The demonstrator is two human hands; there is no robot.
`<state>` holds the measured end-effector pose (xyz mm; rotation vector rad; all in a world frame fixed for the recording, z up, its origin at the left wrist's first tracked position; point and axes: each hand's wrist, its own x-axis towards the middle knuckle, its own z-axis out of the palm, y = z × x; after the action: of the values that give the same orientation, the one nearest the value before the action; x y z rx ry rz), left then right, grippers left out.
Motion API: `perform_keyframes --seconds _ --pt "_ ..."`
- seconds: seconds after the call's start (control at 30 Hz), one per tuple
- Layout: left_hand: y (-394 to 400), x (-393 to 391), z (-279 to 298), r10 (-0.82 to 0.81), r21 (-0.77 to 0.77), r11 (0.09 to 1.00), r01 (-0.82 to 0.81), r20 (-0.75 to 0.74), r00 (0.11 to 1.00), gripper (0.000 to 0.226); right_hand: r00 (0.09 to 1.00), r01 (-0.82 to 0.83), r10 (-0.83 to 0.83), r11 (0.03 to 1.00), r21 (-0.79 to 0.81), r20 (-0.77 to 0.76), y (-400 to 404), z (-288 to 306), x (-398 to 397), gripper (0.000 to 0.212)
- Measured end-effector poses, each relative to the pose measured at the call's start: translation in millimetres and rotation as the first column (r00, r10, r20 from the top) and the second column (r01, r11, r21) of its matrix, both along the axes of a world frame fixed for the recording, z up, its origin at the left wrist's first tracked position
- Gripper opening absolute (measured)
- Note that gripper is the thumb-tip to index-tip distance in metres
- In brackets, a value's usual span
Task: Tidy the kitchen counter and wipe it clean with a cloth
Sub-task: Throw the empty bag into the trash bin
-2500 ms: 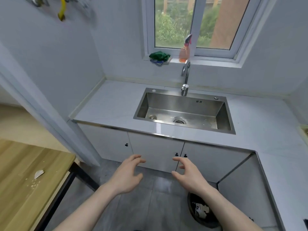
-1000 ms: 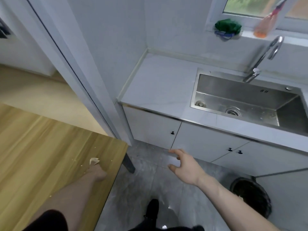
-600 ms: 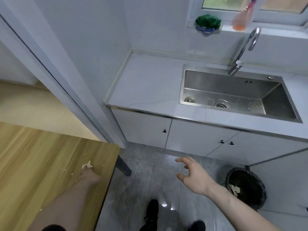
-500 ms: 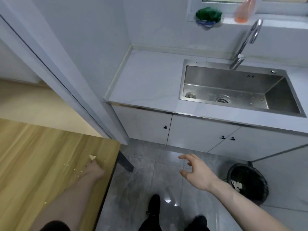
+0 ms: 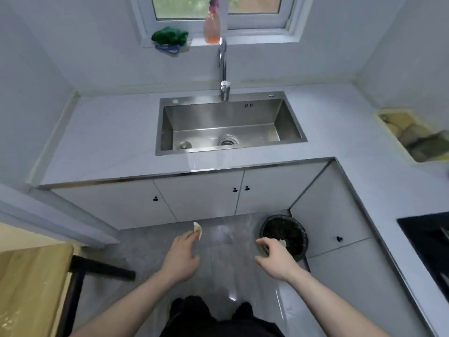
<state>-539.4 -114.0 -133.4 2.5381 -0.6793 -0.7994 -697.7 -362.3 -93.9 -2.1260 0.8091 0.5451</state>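
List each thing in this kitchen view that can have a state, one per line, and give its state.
left hand: pinches a pale scrap at its fingertips
right hand: fingers loosely curled, holds nothing
sink: holds no water, drain uncovered
faucet: no water running
cabinet doors: closed
trash bin: uncovered, dark liner, a pale scrap inside
window: closed
spray bottle: upright on the sill

Wooden table (image 5: 29, 285) left; hob (image 5: 430, 242) right.
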Motion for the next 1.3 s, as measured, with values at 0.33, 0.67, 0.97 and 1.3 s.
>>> perform_keyframes --seconds 0.33,0.67,0.97,1.3 --pt "-207 -49 -3 -0.422 0.068 0.897 0.436 -0.161 0.892 0.072 0.943 0.332 -0.332 0.943 0.001 -0.026 -109 -21 -65 0.061" --pt "-358 -26 -54 -0.612 0.206 0.701 0.683 -0.320 0.724 0.072 0.811 0.573 -0.564 0.819 0.014 -0.157 -203 -71 -79 0.076" --pt "-455 -23 -107 -0.635 0.284 0.569 0.772 -0.443 0.632 0.075 0.731 0.667 -0.657 0.745 -0.014 -0.184 -253 -71 -61 0.066" --pt "-456 4 -66 -0.606 0.253 0.671 0.697 -0.355 0.712 0.073 0.842 0.527 -0.514 0.848 0.048 -0.166 -287 -49 -36 0.068"
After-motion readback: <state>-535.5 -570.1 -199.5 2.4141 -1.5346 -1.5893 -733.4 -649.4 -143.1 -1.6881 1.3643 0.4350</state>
